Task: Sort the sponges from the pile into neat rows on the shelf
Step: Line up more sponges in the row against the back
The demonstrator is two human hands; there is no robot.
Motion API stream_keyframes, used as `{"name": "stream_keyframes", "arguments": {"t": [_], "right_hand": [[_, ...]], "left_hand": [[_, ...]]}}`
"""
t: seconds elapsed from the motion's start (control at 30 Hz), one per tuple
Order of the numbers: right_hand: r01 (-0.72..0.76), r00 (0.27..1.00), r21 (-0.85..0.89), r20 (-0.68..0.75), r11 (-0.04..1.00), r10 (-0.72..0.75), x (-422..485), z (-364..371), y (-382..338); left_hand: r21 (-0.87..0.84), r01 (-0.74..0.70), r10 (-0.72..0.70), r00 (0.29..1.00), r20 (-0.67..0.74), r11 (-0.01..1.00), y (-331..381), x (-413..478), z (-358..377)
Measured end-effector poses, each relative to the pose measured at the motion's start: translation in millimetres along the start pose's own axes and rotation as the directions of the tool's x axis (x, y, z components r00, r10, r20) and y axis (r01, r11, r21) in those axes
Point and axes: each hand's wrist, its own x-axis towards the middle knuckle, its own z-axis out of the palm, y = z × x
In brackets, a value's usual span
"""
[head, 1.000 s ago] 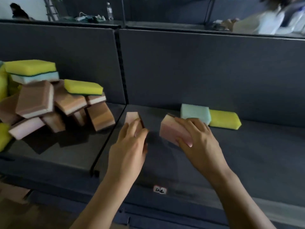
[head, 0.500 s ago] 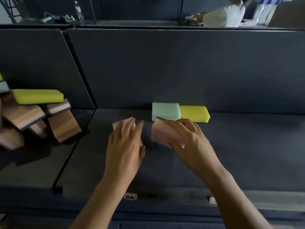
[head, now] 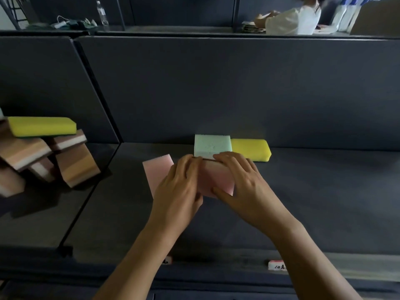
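Observation:
Two pink sponges lie side by side on the dark shelf (head: 324, 191). My left hand (head: 179, 187) lies over the left pink sponge (head: 157, 173), fingers at its far edge and thumb at its near edge, holding it. My right hand (head: 242, 182) grips the right pink sponge (head: 216, 178) the same way. The two sponges touch or nearly touch under my hands. Right behind them a mint sponge (head: 212, 145) and a yellow sponge (head: 251, 149) stand in a row against the back wall. The pile of sponges (head: 43, 152) fills the compartment on the left.
A dark divider edge (head: 95, 187) separates the pile's compartment from this one. White price tags (head: 277, 265) sit on the shelf's front lip. Behind the back wall a person in white sits at another surface, with a bottle (head: 101, 13) far left.
Both hands have moved toward each other and toward the back. The two pink sponges, apart a second ago, now lie together just in front of the mint sponge. The view shifted right.

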Motion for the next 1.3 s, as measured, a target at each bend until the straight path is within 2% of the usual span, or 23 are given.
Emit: {"name": "stream_keyframes", "arguments": {"t": [0.13, 0.23, 0.43, 0.53, 0.77, 0.9, 1.0, 1.13, 1.3], "right_hand": [[0.063, 0.995, -0.137, 0.083, 0.989, -0.052, -3, -3, 4], [0.047, 0.996, -0.092, 0.077, 0.995, -0.04, -2, -4, 7], [0.026, 0.99, -0.034, 0.142, 0.999, -0.021, 6, -4, 4], [0.042, 0.986, -0.022, 0.163, 0.999, -0.038, 10, 1, 2], [0.061, 0.976, 0.032, 0.208, 0.998, -0.066, 25, 12, -8], [0.044, 0.97, -0.055, 0.24, 0.998, -0.03, 38, 13, -14], [0.05, 0.984, -0.201, 0.18, 0.978, -0.013, 53, 14, -11], [-0.048, 0.997, -0.253, 0.039, 0.966, 0.06, 75, 29, 1], [-0.137, 0.987, -0.309, 0.035, 0.941, 0.156, 91, 45, 21]], "left_hand": [[0.025, 0.0, -0.002, 0.996, 0.086, 1.0, -6, 7, -6], [0.03, -0.034, 0.029, 0.989, 0.145, 0.999, -6, 8, -9], [0.105, -0.194, 0.189, 0.98, 0.058, 0.975, 1, 5, -9], [0.121, -0.189, 0.187, 0.982, 0.026, 0.975, -1, 1, -12], [0.139, -0.182, 0.175, 0.983, 0.061, 0.973, -22, -2, -31], [0.145, -0.165, 0.152, 0.983, 0.098, 0.975, -45, 12, -42], [0.183, -0.156, 0.131, 0.981, 0.141, 0.971, -63, 21, -48], [0.164, -0.155, 0.126, 0.977, 0.174, 0.974, -79, 30, -49], [0.139, -0.198, 0.166, 0.963, 0.213, 0.97, -86, 42, -47]]}}
